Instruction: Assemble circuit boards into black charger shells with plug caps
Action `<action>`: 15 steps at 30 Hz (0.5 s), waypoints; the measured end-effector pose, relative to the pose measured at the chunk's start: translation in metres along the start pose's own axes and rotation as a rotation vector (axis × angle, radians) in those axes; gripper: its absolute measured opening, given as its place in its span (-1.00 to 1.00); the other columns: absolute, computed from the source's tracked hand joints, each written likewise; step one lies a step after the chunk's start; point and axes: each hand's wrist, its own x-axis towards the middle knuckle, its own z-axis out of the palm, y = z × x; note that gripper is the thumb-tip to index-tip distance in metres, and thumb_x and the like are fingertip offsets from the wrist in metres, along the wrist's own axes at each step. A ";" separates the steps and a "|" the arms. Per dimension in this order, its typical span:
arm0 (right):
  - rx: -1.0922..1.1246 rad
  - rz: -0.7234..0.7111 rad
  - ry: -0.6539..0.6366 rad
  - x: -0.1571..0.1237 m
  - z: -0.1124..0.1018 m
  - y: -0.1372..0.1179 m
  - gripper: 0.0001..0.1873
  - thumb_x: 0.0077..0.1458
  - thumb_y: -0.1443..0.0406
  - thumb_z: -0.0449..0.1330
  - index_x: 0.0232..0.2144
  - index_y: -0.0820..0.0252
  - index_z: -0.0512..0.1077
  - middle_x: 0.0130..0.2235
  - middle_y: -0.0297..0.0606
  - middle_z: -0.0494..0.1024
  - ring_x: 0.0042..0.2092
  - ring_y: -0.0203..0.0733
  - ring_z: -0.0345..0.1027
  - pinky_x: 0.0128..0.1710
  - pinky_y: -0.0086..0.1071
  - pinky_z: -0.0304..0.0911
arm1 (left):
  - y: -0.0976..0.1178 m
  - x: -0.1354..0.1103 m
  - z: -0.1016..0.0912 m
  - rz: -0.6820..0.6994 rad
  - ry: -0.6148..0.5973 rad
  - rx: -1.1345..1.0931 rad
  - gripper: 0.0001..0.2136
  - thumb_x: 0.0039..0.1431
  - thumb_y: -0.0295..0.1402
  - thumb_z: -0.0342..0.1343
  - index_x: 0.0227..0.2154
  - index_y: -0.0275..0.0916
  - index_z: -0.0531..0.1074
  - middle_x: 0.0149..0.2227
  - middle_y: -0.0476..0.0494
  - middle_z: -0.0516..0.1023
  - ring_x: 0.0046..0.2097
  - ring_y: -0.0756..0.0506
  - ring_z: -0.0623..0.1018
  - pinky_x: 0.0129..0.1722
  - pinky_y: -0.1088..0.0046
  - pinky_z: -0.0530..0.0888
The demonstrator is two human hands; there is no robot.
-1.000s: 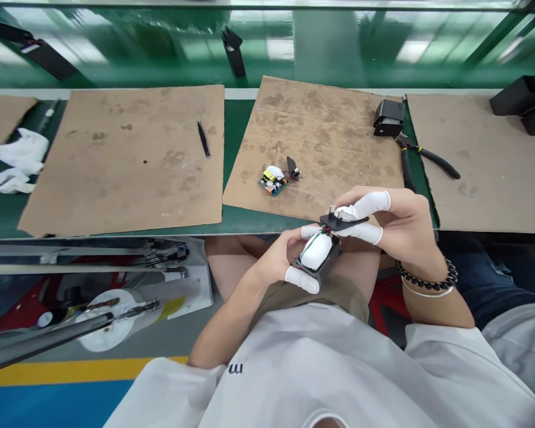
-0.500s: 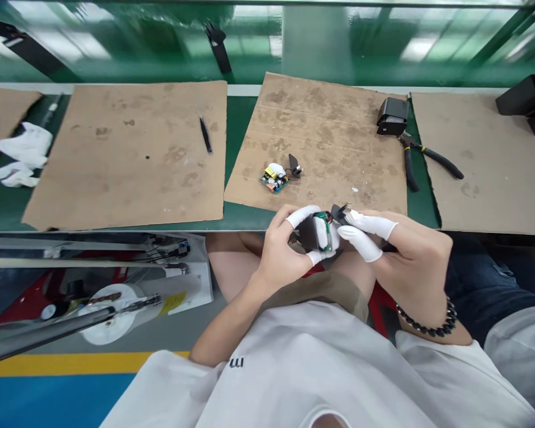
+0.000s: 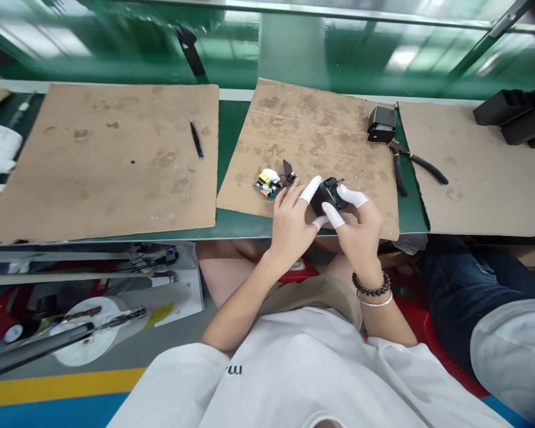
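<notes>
Both hands, with white finger cots on thumb and forefinger, grip a black plastic housing over the front edge of the cardboard. My left hand is closed around its left side. On the other side my right hand presses its thumb and forefinger against the end, where dark inner parts show. What lies inside is mostly hidden by the fingers. Just left of the housing, a green circuit board with yellow and white components lies on the cardboard, and a small black piece with a wire sits beside it.
Pliers with black handles lie at the right, by another black housing. Black tweezers rest on the left cardboard sheet. Several black casings stand far right. A person in jeans sits at my right.
Both hands have moved up and forward with the housing, from above my lap to over the cardboard. The small black part my right hand pinched now appears against the housing's end.
</notes>
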 end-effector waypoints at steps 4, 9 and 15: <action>-0.121 -0.103 0.036 0.010 -0.012 -0.002 -0.78 0.19 0.24 0.34 -0.09 0.06 0.63 -0.23 -0.22 0.57 -0.28 -0.15 0.47 -0.24 -0.23 0.45 | -0.022 -0.019 -0.023 0.105 0.106 -0.015 -0.53 0.27 -0.32 0.24 0.22 -0.23 0.42 0.13 -0.32 0.61 0.28 -0.27 0.52 0.31 0.09 0.39; -0.180 -0.171 -0.034 0.009 -0.012 -0.001 -0.86 0.22 0.26 0.29 -0.16 0.04 0.61 -0.35 -0.30 0.51 -0.39 -0.20 0.42 -0.39 -0.30 0.39 | -0.051 -0.038 -0.047 0.072 0.298 0.127 -0.65 0.25 -0.33 0.25 0.09 -0.15 0.52 0.01 -0.24 0.64 0.16 -0.27 0.59 0.24 0.04 0.43; -0.205 -0.185 -0.023 0.005 -0.009 0.000 -0.87 0.26 0.26 0.26 -0.16 0.04 0.59 -0.32 -0.26 0.54 -0.34 -0.15 0.46 -0.35 -0.27 0.42 | -0.063 -0.039 -0.050 0.088 0.316 0.126 -0.68 0.24 -0.37 0.26 0.06 -0.13 0.54 -0.04 -0.21 0.65 0.08 -0.24 0.62 0.17 0.09 0.48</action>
